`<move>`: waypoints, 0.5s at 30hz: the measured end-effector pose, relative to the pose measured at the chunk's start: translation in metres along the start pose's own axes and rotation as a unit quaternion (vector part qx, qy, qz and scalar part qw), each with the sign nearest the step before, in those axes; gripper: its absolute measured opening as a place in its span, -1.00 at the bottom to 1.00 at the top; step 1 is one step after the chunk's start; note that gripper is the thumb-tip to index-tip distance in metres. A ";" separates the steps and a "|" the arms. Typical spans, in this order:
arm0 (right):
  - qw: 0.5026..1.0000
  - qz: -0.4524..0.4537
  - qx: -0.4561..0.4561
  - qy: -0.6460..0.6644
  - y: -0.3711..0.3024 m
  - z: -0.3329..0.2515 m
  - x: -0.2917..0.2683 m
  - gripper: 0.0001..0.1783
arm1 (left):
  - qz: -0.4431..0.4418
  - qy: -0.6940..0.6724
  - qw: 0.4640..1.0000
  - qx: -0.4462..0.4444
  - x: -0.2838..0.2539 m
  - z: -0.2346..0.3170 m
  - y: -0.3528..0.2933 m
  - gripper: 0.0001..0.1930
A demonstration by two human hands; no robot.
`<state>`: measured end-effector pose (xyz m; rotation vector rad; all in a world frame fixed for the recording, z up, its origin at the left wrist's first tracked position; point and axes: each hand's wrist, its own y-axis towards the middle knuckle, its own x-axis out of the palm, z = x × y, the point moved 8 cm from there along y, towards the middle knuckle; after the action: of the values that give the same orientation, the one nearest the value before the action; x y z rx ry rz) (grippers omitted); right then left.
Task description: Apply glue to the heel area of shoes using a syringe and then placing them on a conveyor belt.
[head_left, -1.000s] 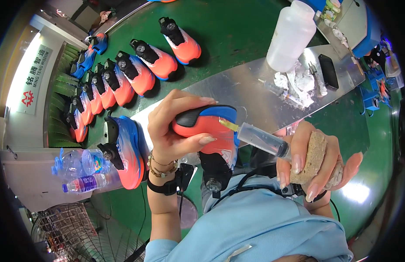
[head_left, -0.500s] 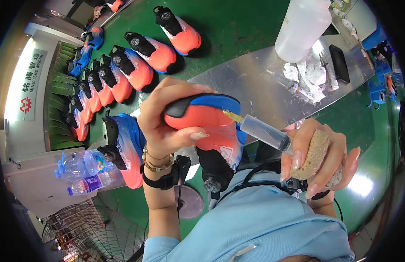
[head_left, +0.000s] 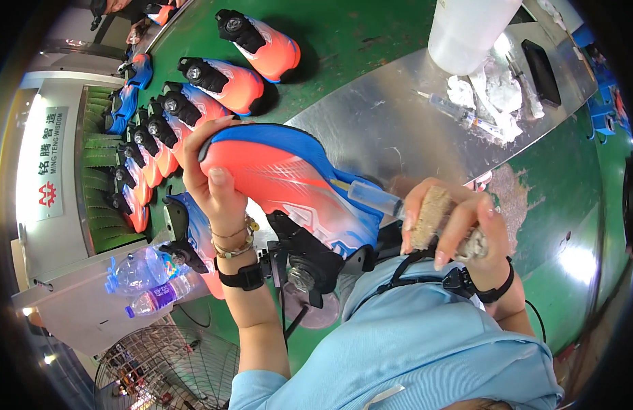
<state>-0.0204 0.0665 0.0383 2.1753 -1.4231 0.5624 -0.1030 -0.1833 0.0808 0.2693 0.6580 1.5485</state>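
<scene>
A coral and blue sports shoe (head_left: 272, 174) with a black collar and a dial is tilted in front of me. My left hand (head_left: 217, 188) grips it round the toe, thumb on the upper. From my right hand (head_left: 460, 225) extends a clear syringe (head_left: 374, 198); its yellowish tip is at the line between the shoe's upper and blue sole. Whether the tip touches cannot be made out. Between the same fingers sit a tan, sponge-like block (head_left: 432, 217) and a greyish-white wad (head_left: 472, 246).
Several similar shoes (head_left: 224, 85) stand in rows on the green table (head_left: 344, 34). A metal sheet (head_left: 378, 102) bears a white container (head_left: 467, 34), crumpled tissue (head_left: 497, 102), another syringe (head_left: 460, 113) and a black phone-like slab (head_left: 540, 72). Bottles (head_left: 142, 270) and a caged fan (head_left: 166, 369) are at left.
The shoe has turned, its toe going left and more of its side showing. My right hand has moved left, and the syringe tip now lies farther back along the sole edge.
</scene>
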 end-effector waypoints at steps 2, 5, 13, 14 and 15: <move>0.999 -0.016 0.016 0.024 -0.001 0.010 -0.006 -0.19 | 0.017 0.009 1.000 -0.012 -0.005 -0.010 0.001 -0.35; 0.998 -0.039 -0.003 0.041 -0.004 0.017 -0.013 -0.21 | 0.029 -0.003 0.999 -0.040 -0.010 -0.026 0.001 -0.45; 1.000 -0.029 -0.002 0.005 -0.024 0.021 -0.025 -0.27 | 0.070 0.013 0.994 -0.084 -0.015 -0.051 0.002 -0.58; 1.000 -0.025 0.003 -0.009 -0.025 0.022 -0.026 -0.26 | 0.076 0.023 0.993 -0.091 -0.017 -0.054 0.002 -0.58; 0.999 -0.022 0.007 -0.022 -0.026 0.023 -0.028 -0.25 | 0.084 0.055 0.991 -0.086 -0.019 -0.056 0.001 -0.58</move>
<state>-0.0048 0.0823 0.0001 2.2372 -1.3936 0.5116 -0.1326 -0.2146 0.0408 0.1122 0.5952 1.7815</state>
